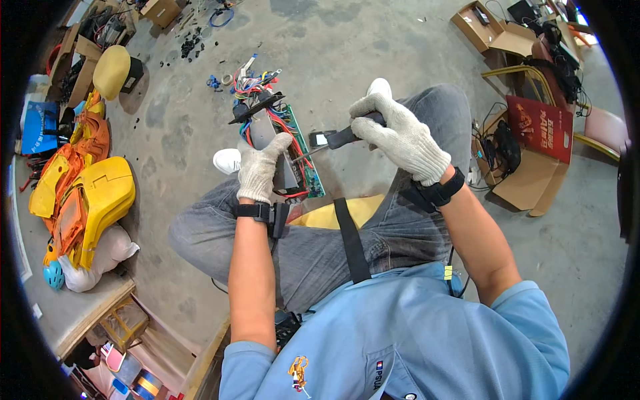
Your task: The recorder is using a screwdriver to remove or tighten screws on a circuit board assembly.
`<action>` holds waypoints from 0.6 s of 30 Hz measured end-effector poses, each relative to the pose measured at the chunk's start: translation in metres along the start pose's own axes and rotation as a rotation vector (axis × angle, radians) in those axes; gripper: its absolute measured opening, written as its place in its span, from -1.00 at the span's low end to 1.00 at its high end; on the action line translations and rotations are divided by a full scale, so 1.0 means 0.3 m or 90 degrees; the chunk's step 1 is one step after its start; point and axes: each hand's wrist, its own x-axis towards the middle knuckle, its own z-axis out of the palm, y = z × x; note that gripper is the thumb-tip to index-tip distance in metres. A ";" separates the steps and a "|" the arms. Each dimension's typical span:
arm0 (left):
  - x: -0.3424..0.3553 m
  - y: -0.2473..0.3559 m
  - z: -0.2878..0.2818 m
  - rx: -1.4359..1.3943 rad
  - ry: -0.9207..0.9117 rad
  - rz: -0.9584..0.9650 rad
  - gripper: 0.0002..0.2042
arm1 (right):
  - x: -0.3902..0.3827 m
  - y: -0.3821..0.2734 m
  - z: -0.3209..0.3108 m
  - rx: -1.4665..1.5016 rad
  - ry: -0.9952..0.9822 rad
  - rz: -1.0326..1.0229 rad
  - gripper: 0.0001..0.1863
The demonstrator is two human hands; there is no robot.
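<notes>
My left hand [259,168], in a pale knit work glove, is closed on the near left side of an electronic controller unit with a grey metal body [287,175]. A green circuit board [316,184] runs along the unit's right side, and a bundle of coloured wires [257,83] spills from its far end beside a black plate [257,108]. My right hand [403,139], gloved too, is wrapped round the thick black handle of a screwdriver [343,137]. Its thin shaft points left and down to the unit; the glare and wires hide exactly where the tip touches.
A small black device with a lit face [319,139] lies beyond the screwdriver. Yellow and orange plastic shells [100,197] are piled at left. Small black parts [191,44] are scattered on the concrete floor. Open cardboard boxes [523,177] and chairs stand at right.
</notes>
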 end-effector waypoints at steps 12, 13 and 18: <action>-0.027 0.028 0.008 0.000 0.007 -0.011 -0.24 | -0.013 -0.030 -0.003 -0.008 -0.006 0.031 -0.63; -0.027 0.027 0.011 0.000 0.006 -0.011 -0.24 | -0.012 -0.024 -0.003 -0.008 -0.005 0.031 -0.63; -0.028 0.036 0.015 0.015 0.021 -0.015 -0.21 | -0.019 -0.023 -0.004 -0.073 -0.021 -0.050 -0.62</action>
